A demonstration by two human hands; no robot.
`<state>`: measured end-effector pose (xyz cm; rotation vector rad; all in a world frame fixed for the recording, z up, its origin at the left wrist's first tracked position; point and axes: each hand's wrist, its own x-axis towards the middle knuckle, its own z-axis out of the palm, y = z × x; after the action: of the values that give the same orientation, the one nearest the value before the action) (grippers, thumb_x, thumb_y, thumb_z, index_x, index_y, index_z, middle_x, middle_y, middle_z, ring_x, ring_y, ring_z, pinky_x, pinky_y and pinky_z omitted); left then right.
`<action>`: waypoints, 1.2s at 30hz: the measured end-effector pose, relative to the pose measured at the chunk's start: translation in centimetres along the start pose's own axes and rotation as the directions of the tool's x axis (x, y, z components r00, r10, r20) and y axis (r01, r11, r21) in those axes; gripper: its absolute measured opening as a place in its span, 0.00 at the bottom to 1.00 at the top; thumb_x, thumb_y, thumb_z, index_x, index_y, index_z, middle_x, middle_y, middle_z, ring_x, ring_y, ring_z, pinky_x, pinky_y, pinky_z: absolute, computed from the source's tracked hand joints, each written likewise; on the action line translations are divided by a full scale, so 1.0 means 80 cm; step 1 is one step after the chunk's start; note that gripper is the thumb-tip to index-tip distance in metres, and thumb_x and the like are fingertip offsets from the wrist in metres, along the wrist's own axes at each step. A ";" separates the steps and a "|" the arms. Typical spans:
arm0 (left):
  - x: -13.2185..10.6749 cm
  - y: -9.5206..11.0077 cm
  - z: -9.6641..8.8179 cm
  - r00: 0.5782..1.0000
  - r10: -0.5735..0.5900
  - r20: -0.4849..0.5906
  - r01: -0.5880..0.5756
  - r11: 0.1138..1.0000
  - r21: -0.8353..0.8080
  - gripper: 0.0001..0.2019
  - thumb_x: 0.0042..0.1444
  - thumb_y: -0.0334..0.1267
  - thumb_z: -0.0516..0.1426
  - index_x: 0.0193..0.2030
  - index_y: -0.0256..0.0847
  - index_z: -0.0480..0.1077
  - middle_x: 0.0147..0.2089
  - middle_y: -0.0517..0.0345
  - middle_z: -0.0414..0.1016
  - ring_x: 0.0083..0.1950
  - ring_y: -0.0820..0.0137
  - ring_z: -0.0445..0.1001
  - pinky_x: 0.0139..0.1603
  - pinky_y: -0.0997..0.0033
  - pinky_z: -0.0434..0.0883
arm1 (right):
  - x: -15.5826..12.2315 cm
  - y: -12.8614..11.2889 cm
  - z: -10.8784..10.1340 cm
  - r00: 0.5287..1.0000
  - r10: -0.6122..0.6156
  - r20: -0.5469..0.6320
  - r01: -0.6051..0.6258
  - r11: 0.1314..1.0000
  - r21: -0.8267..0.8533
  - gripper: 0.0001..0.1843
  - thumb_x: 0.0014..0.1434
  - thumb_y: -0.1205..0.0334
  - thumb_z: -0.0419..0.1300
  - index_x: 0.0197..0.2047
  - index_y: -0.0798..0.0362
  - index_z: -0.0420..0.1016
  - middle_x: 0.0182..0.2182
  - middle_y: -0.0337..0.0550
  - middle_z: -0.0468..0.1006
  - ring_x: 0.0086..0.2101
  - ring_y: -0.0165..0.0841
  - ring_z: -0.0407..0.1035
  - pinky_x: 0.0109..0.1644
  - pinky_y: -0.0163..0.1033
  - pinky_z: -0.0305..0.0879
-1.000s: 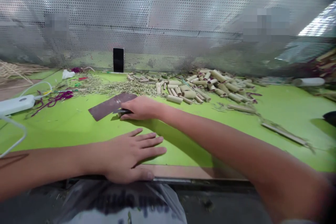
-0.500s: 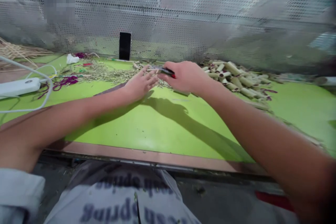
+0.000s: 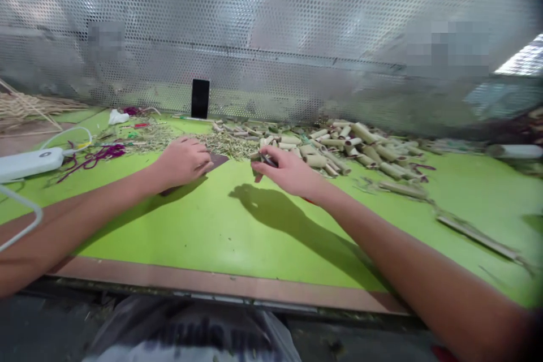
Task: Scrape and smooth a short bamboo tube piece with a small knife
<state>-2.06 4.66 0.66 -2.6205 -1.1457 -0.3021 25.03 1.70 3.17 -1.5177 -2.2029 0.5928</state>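
My left hand (image 3: 182,161) rests on a dark brown sheet (image 3: 217,160) lying flat on the green table (image 3: 237,220), fingers curled over its edge. My right hand (image 3: 288,172) hovers just right of it, fingers pinched round a small dark tool (image 3: 266,159) whose tip points left. A heap of short tan bamboo tubes (image 3: 356,147) lies just beyond the right hand. Fine plant shavings (image 3: 220,144) are spread behind the sheet.
A perforated metal screen (image 3: 271,39) walls the back, with a black phone (image 3: 200,98) leaning on it. A white power strip (image 3: 25,164) with cables, purple string (image 3: 102,154) and thin straw sticks (image 3: 29,104) lie at the left. A long split stick (image 3: 479,237) lies at the right.
Both hands came back down from the raised position near the back. The left hand settled on the brown sheet. The right hand lowered, still holding the tool.
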 end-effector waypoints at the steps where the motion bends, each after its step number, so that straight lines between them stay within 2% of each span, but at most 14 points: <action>1: -0.002 -0.002 -0.004 0.999 -0.051 -0.010 0.050 0.998 -0.040 0.19 0.69 0.40 0.45 0.46 0.40 0.77 0.43 0.48 0.81 0.45 0.57 0.77 0.52 0.54 0.70 | -0.004 -0.004 0.003 0.999 0.017 0.034 -0.019 0.999 0.039 0.15 0.65 0.47 0.55 0.42 0.50 0.71 0.31 0.41 0.82 0.22 0.31 0.65 0.25 0.37 0.56; 3: -0.005 0.003 -0.011 0.993 -0.111 -0.032 0.105 0.982 -0.158 0.19 0.70 0.39 0.44 0.55 0.40 0.73 0.44 0.49 0.80 0.39 0.61 0.77 0.43 0.59 0.71 | -0.009 -0.010 0.008 0.997 0.035 0.072 -0.041 0.996 0.078 0.15 0.64 0.46 0.57 0.41 0.50 0.73 0.27 0.40 0.80 0.23 0.31 0.66 0.26 0.37 0.57; 5: -0.008 0.014 -0.016 0.993 -0.113 -0.046 0.094 0.949 -0.300 0.20 0.68 0.44 0.49 0.63 0.40 0.65 0.52 0.47 0.78 0.40 0.62 0.76 0.41 0.63 0.70 | -0.012 -0.013 0.014 0.996 0.034 0.085 -0.043 0.993 0.111 0.15 0.63 0.46 0.58 0.40 0.50 0.73 0.27 0.40 0.79 0.25 0.33 0.69 0.28 0.37 0.59; 7: -0.009 0.028 -0.016 0.996 -0.087 -0.030 0.065 0.898 -0.436 0.31 0.62 0.52 0.58 0.67 0.40 0.60 0.57 0.45 0.74 0.42 0.62 0.76 0.41 0.64 0.71 | -0.013 -0.015 0.020 0.995 0.008 0.095 -0.023 0.986 0.168 0.14 0.63 0.47 0.58 0.40 0.50 0.73 0.30 0.41 0.80 0.29 0.34 0.72 0.32 0.39 0.63; 9: -0.009 0.042 -0.015 0.998 -0.063 -0.026 0.040 0.850 -0.526 0.39 0.56 0.58 0.63 0.68 0.41 0.58 0.59 0.44 0.72 0.44 0.61 0.76 0.43 0.63 0.72 | -0.013 -0.018 0.025 0.994 -0.048 0.102 0.023 0.973 0.230 0.12 0.63 0.50 0.59 0.39 0.50 0.73 0.33 0.42 0.81 0.33 0.36 0.74 0.38 0.40 0.66; 11: -0.010 0.054 -0.012 0.997 -0.046 -0.059 0.006 0.834 -0.551 0.37 0.55 0.58 0.64 0.65 0.42 0.62 0.59 0.45 0.72 0.45 0.62 0.76 0.45 0.62 0.72 | -0.013 -0.022 0.030 0.990 -0.087 0.108 0.056 0.964 0.261 0.10 0.63 0.51 0.60 0.39 0.49 0.72 0.33 0.42 0.81 0.34 0.36 0.74 0.40 0.41 0.67; 14: -0.010 0.062 -0.010 0.990 -0.048 -0.129 -0.028 0.847 -0.530 0.27 0.59 0.54 0.61 0.59 0.40 0.67 0.56 0.47 0.75 0.43 0.63 0.75 0.45 0.62 0.72 | -0.014 -0.028 0.034 0.990 -0.072 0.121 0.037 0.963 0.268 0.11 0.63 0.50 0.59 0.40 0.49 0.71 0.31 0.41 0.80 0.27 0.34 0.70 0.32 0.39 0.64; 16: -0.009 0.062 -0.010 0.987 -0.043 -0.152 -0.043 0.853 -0.521 0.24 0.60 0.51 0.60 0.58 0.39 0.68 0.55 0.48 0.76 0.42 0.64 0.76 0.45 0.63 0.72 | -0.014 -0.029 0.034 0.990 -0.058 0.129 0.024 0.966 0.256 0.13 0.64 0.49 0.57 0.40 0.50 0.71 0.30 0.40 0.80 0.22 0.31 0.64 0.27 0.38 0.59; 18: -0.007 0.057 -0.009 0.990 -0.031 -0.137 -0.042 0.867 -0.497 0.24 0.59 0.49 0.59 0.59 0.39 0.69 0.55 0.49 0.77 0.42 0.64 0.76 0.45 0.63 0.72 | -0.013 -0.026 0.031 0.991 -0.060 0.122 0.032 0.975 0.218 0.15 0.66 0.46 0.55 0.41 0.50 0.71 0.31 0.40 0.79 0.21 0.29 0.61 0.26 0.37 0.57; 21: -0.003 0.046 -0.006 0.999 0.003 -0.035 -0.018 0.894 -0.448 0.25 0.57 0.50 0.60 0.58 0.37 0.71 0.52 0.50 0.80 0.42 0.62 0.77 0.42 0.63 0.71 | -0.008 -0.015 0.024 0.996 -0.060 0.062 0.054 0.995 0.085 0.19 0.66 0.42 0.52 0.43 0.49 0.72 0.30 0.40 0.78 0.23 0.31 0.63 0.28 0.37 0.58; 24: 0.000 0.038 0.000 0.998 0.043 0.048 -0.019 0.905 -0.424 0.26 0.56 0.51 0.61 0.56 0.37 0.72 0.51 0.50 0.80 0.43 0.61 0.78 0.41 0.65 0.70 | 0.000 -0.001 0.018 0.994 -0.108 0.009 0.108 0.976 -0.189 0.22 0.65 0.40 0.53 0.43 0.50 0.72 0.29 0.42 0.76 0.27 0.36 0.67 0.30 0.39 0.58; 27: 0.000 0.034 0.003 0.995 0.072 0.064 -0.041 0.917 -0.396 0.24 0.56 0.51 0.61 0.54 0.36 0.74 0.51 0.48 0.79 0.45 0.61 0.77 0.41 0.66 0.69 | 0.006 0.009 0.016 0.993 -0.109 0.037 0.115 0.908 -0.402 0.24 0.65 0.39 0.51 0.46 0.52 0.71 0.29 0.46 0.77 0.28 0.38 0.68 0.29 0.39 0.57; 31: 0.002 0.032 0.003 0.990 0.101 0.099 -0.051 0.909 -0.414 0.23 0.57 0.52 0.61 0.51 0.36 0.76 0.47 0.49 0.78 0.43 0.62 0.76 0.40 0.67 0.68 | 0.007 0.014 0.016 0.993 -0.091 0.076 0.116 0.878 -0.465 0.25 0.68 0.40 0.45 0.45 0.53 0.70 0.30 0.49 0.78 0.28 0.40 0.70 0.30 0.40 0.57; 36: 0.004 0.018 0.005 0.970 0.117 0.214 0.028 0.818 -0.574 0.27 0.54 0.52 0.64 0.55 0.36 0.74 0.47 0.49 0.78 0.43 0.64 0.76 0.43 0.68 0.70 | 0.004 0.020 0.016 0.988 -0.142 0.065 0.156 0.895 -0.417 0.19 0.70 0.52 0.39 0.40 0.52 0.67 0.32 0.48 0.77 0.30 0.39 0.69 0.33 0.40 0.58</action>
<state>-0.71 4.08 0.13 -3.2908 -1.2109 -0.3780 25.48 2.39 1.24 -1.5173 -2.5640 0.0901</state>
